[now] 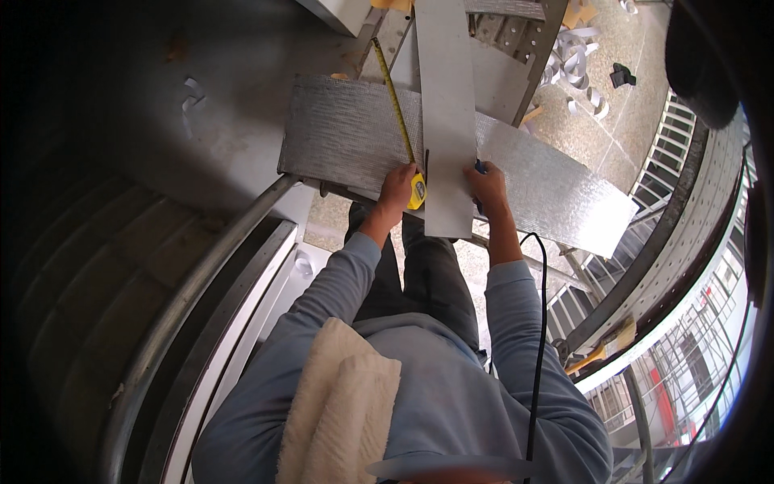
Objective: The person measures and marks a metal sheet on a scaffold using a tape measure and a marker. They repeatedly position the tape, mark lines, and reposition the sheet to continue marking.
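Note:
My left hand (395,192) is closed around a yellow tape measure (417,192). Its yellow blade (393,97) runs out, away from me, across a silver foil-faced sheet (347,129). A long, flat grey strip (447,97) lies crosswise over that sheet, its near end towards my body. My right hand (488,187) is closed at the strip's right edge on a small blue tool (481,168), mostly hidden by the fingers, so its kind is unclear. A thin dark object (426,165) shows by the strip's left edge, near the tape measure.
Under the sheets is a metal work platform (516,36) with holes. White curled offcuts (574,60) and a small black item (622,76) lie on the floor at far right. A metal handrail (193,290) curves along my left; a railing (673,137) bends round the right. A black cable (538,347) hangs by my right arm.

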Available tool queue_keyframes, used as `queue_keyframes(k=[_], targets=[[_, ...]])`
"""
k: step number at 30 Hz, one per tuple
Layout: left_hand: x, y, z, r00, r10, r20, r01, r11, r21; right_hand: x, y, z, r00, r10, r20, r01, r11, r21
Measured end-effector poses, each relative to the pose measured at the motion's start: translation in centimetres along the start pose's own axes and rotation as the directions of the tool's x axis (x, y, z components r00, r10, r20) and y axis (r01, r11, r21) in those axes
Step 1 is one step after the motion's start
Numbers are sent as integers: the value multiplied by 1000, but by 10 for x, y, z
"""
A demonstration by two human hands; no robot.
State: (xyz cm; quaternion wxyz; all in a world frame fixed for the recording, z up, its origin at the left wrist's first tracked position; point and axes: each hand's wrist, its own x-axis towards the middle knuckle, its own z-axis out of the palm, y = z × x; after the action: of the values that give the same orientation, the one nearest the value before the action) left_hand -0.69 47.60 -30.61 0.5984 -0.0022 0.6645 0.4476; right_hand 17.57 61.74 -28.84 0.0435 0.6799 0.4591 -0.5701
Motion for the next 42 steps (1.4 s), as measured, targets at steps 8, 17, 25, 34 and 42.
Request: queue_keyframes(k=[8, 17, 25, 34, 42], targets=[[21, 26, -51, 966, 62, -250, -63, 998, 4, 0, 22, 14, 948, -196, -252, 144, 967, -209], [65, 110, -112, 919, 125, -373, -34, 970, 242, -32, 14, 40, 906, -129, -403, 31, 970, -242], [52, 115, -140, 938, -94, -335, 134, 986, 100, -16, 15, 20, 890, -169, -424, 42, 955, -294], [96, 78, -169, 872, 368, -322, -183, 856, 483, -1, 15, 25, 841, -155, -517, -16, 950, -311], [124, 163, -242, 865, -293, -407, 329, 944, 20, 21, 1, 10, 892, -66, -447, -70, 958, -280]])
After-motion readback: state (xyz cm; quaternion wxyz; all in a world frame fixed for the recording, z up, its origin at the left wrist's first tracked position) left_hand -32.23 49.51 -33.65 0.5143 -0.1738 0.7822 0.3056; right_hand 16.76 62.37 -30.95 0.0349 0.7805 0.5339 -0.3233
